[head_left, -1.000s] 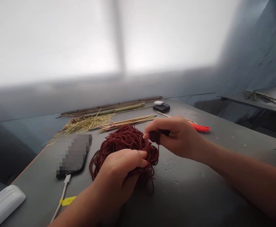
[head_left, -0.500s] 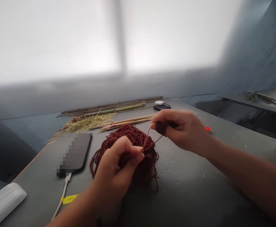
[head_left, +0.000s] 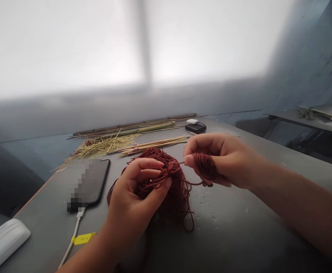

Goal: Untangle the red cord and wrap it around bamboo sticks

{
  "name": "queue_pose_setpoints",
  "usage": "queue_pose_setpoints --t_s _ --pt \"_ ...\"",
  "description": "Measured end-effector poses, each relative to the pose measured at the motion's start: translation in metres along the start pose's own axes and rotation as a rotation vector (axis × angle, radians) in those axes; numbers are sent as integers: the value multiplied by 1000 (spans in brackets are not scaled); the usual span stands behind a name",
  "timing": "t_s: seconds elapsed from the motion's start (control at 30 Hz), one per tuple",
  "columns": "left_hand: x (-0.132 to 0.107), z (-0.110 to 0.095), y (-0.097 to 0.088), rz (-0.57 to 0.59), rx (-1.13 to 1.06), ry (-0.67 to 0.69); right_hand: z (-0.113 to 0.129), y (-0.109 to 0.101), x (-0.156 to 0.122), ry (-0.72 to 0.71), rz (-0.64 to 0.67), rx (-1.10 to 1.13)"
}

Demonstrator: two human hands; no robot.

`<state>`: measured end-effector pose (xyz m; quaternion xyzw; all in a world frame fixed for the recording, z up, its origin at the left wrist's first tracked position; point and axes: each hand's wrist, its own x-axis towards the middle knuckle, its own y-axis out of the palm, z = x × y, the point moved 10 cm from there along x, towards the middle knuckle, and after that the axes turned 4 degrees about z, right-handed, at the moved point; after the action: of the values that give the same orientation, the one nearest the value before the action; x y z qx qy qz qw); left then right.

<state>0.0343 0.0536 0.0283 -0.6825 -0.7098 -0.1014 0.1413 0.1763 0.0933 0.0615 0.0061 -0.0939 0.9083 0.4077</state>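
Note:
A loose heap of dark red cord (head_left: 174, 197) lies on the grey table in front of me. My left hand (head_left: 139, 189) is closed around several strands at the top of this heap, thumb below and fingers above. My right hand (head_left: 220, 159) is to the right of it and slightly farther away. It grips a small wound bundle of the same cord (head_left: 205, 165), with thumb and forefinger pinching a strand. Two strands run from the right hand back to the heap. A loose loop hangs down at the heap's right side.
Thin sticks (head_left: 154, 145) and a pile of straw strips (head_left: 106, 146) lie beyond the cord, with longer stalks behind. A phone (head_left: 93, 182) on a white cable (head_left: 73, 231) is at left. A white case (head_left: 7, 242) sits near the left edge, a black item (head_left: 196, 127) farther back.
My left hand has gone from pinching near the heap's top to holding several strands. My right hand has turned, showing its wound bundle more, and moved slightly right.

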Motion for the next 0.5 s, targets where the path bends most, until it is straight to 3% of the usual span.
queue_pose_setpoints --t_s 0.07,0.2,0.37,0.5 --pt "0 -2 0 0 31 17 3 3 -3 -23 11 -27" --pt "0 -8 -1 -10 99 68 21 -5 -13 -231 -132 -266" --pt "-2 -11 -1 -11 106 96 44 22 -28 -607 -112 -833" --pt "-3 -13 -1 -15 77 139 47 24 -33 -688 -191 -956"
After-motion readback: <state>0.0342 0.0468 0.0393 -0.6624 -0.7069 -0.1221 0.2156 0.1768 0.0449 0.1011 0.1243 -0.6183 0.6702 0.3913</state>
